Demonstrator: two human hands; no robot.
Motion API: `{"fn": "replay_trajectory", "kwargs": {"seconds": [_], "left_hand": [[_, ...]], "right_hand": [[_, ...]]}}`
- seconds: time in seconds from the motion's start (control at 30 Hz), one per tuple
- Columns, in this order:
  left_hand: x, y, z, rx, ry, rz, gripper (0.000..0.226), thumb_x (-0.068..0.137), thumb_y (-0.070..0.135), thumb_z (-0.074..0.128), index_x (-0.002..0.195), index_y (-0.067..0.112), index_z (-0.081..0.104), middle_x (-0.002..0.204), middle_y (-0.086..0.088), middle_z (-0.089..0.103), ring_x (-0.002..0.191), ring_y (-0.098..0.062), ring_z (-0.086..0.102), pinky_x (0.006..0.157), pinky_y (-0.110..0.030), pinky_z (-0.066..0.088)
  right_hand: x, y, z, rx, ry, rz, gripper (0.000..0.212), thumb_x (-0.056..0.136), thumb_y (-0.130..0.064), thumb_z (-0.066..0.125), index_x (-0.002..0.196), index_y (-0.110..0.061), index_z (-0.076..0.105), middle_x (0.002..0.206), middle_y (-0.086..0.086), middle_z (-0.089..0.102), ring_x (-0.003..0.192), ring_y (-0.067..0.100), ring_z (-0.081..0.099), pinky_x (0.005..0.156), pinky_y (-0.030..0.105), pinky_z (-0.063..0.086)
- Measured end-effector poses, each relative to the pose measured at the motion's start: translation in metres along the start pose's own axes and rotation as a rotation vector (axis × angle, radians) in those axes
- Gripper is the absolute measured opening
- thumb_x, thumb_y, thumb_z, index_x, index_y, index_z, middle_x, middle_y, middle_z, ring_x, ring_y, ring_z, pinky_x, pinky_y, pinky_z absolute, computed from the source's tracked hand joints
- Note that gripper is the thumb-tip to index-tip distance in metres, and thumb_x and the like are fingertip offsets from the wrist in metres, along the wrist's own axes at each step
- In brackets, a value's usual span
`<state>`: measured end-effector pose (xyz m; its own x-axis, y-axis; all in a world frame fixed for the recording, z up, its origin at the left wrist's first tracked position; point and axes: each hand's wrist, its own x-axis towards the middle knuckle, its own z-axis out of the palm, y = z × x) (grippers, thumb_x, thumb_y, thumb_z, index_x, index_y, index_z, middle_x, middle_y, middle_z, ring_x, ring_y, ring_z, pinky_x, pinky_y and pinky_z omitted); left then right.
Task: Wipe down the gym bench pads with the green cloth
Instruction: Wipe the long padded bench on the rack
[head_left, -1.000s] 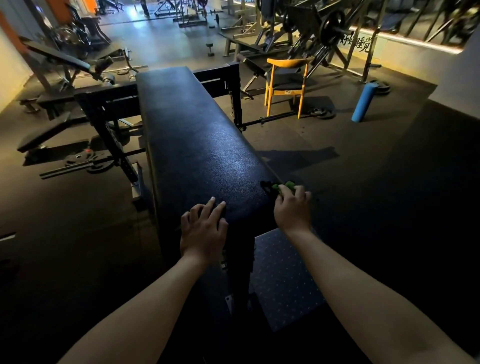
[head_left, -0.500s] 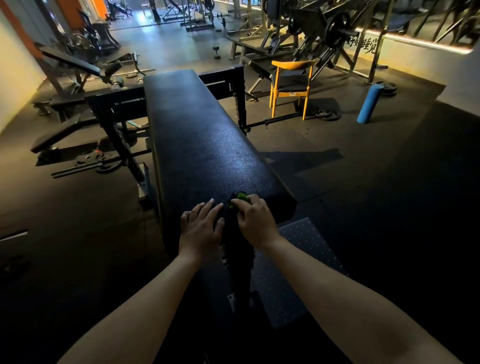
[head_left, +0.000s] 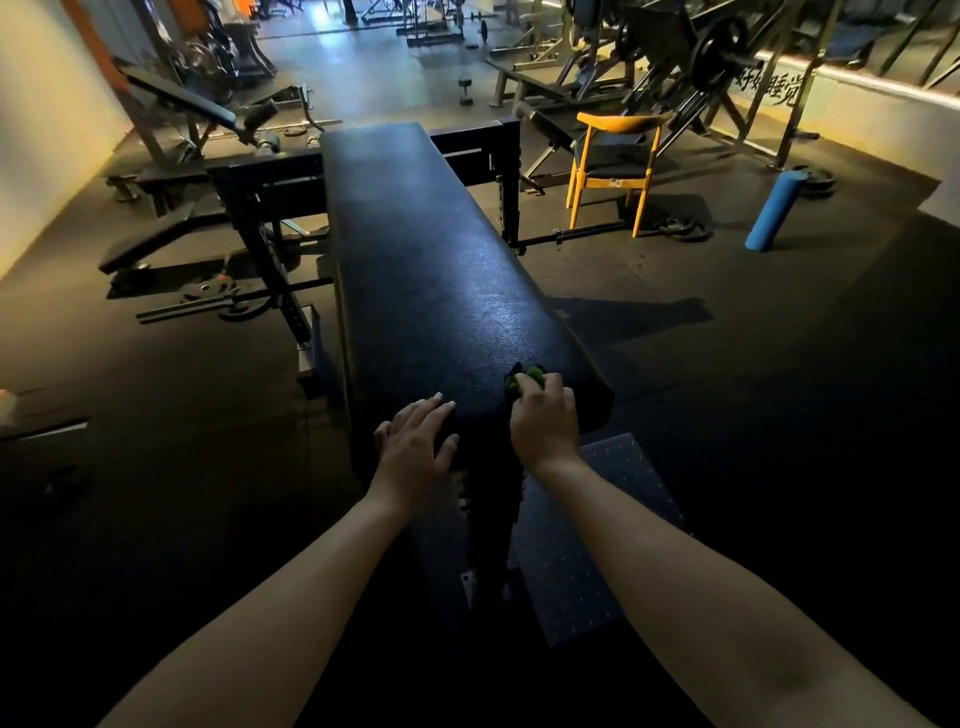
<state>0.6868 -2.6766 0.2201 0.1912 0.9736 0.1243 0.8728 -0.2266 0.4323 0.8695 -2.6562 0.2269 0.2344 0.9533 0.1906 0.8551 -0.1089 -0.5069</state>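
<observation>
1. Now the right grip (head_left: 545, 421) is closed around the green cloth (head_left: 525, 380); its fingers curl over the cloth and press it down on the bench pad (head_left: 431, 260).
2. The green cloth lies on top of the pad, close to the near right corner. Only a small bunched part of it shows beyond the fingers, and the rest is hidden under the hand.
3. The left grip (head_left: 415, 441) is open and holds nothing. Its fingers are straight and a little spread, palm down, and it rests flat on the near end of the pad, toward the left edge.
4. The two grips are apart from each other, with a strip of bare pad between them. Both forearms reach forward from the bottom of the view.
5. The bench pad is long and black and runs away from the person; a pale shine lies on its middle part.
6. Below the near end of the pad, a dark blue dotted plate (head_left: 597, 519) lies on the floor (head_left: 779, 389).
7. To the right, well apart from the pad, a yellow chair (head_left: 613, 161) stands on the floor. Further right, a blue foam roller (head_left: 771, 210) stands a little tilted.
8. To the left, an incline bench (head_left: 176, 98) stands near the pale wall (head_left: 41, 130).
</observation>
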Motion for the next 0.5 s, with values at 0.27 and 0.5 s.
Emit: {"fn": "replay_trajectory", "kwargs": {"seconds": [0.27, 0.5], "left_hand": [[-0.018, -0.045, -0.021, -0.02, 0.052, -0.205, 0.063, 0.096, 0.052, 0.053, 0.152, 0.028, 0.037, 0.164, 0.001, 0.018, 0.144, -0.024, 0.01, 0.119, -0.046, 0.019], [-0.029, -0.068, -0.021, -0.169, 0.05, -0.151, 0.069, 0.095, 0.046, 0.061, 0.155, 0.024, 0.035, 0.165, 0.001, 0.02, 0.143, -0.023, 0.019, 0.119, -0.04, 0.026]], "right_hand": [[-0.037, -0.081, 0.031, 0.084, -0.061, -0.242, 0.032, 0.09, -0.01, 0.058, 0.119, -0.013, 0.068, 0.117, 0.02, 0.059, 0.099, 0.04, 0.055, 0.091, 0.042, 0.046], [-0.028, -0.091, 0.034, 0.11, -0.062, -0.328, 0.038, 0.087, -0.005, 0.057, 0.12, -0.019, 0.07, 0.116, 0.016, 0.06, 0.098, 0.039, 0.055, 0.089, 0.041, 0.049]]}}
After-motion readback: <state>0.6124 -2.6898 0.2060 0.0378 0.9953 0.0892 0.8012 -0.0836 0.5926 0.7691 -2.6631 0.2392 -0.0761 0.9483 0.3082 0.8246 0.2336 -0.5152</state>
